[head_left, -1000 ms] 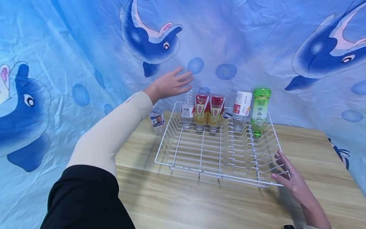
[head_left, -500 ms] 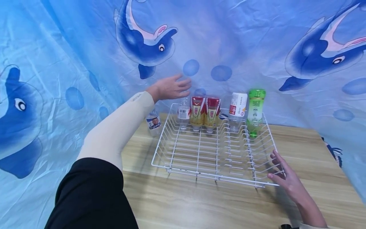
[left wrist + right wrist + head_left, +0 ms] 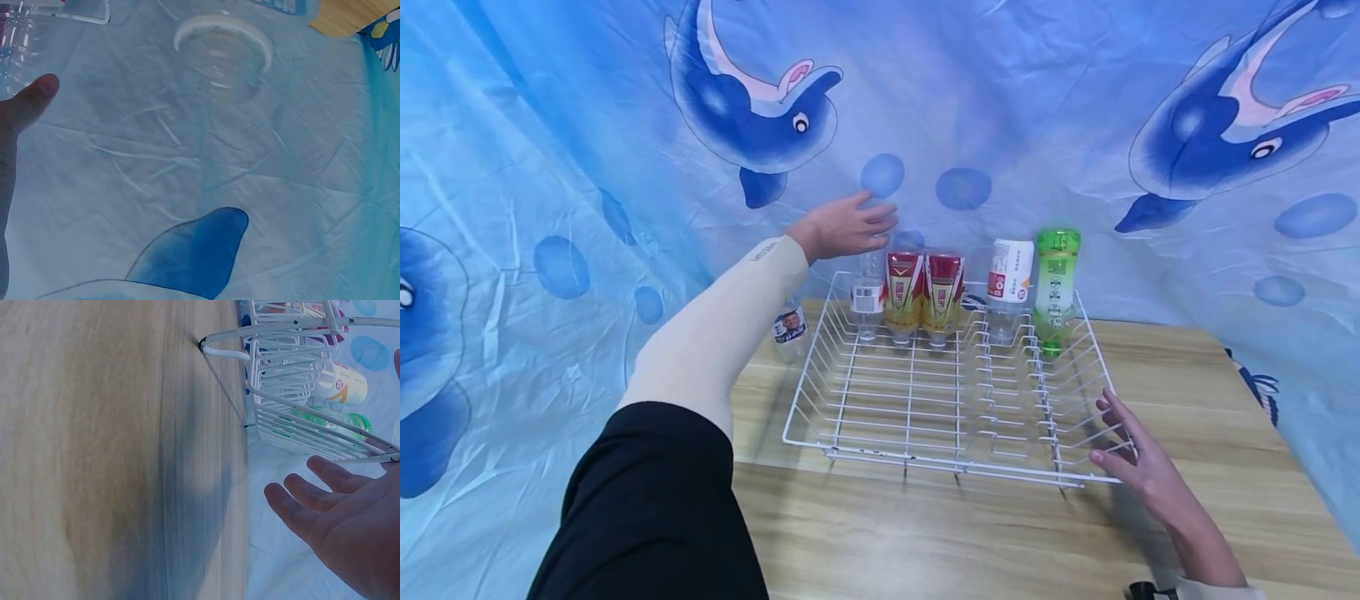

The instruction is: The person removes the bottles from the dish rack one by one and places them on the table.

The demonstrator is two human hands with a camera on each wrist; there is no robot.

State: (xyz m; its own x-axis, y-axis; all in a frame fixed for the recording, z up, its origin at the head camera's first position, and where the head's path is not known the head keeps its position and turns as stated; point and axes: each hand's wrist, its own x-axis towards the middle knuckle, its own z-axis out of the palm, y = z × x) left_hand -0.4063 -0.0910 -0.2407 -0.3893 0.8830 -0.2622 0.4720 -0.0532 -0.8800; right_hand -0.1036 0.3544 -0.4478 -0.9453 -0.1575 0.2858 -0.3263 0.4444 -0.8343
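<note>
My left hand point(image 3: 850, 227) is stretched over the back left corner of a white wire dish rack point(image 3: 880, 457), its fingers extended and nothing seen held. Right beneath it stands a clear plastic bottle point(image 3: 867, 302) with a barcode label, whose upper end the hand partly covers; whether they touch I cannot tell. In the left wrist view only my thumb point(image 3: 34, 100) shows, close to that bottle point(image 3: 17, 44). At the rack's front right corner, my right hand point(image 3: 1138, 462) rests against the rim, which passes between thumb and fingers. The fingers point(image 3: 290, 506) lie loose outside the wires.
Along the rack's back stand two red-and-yellow bottles point(image 3: 903, 292), a white-labelled bottle point(image 3: 1011, 283) and a green bottle point(image 3: 1057, 287). Left of the rack, on the wooden table point(image 3: 887, 533), is another clear bottle point(image 3: 791, 327). A blue dolphin-print sheet point(image 3: 970, 100) hangs behind.
The head view has shifted a little, so the scene slides left. My left hand stays above the clear bottle, slightly lower. My right hand remains at the rack's corner.
</note>
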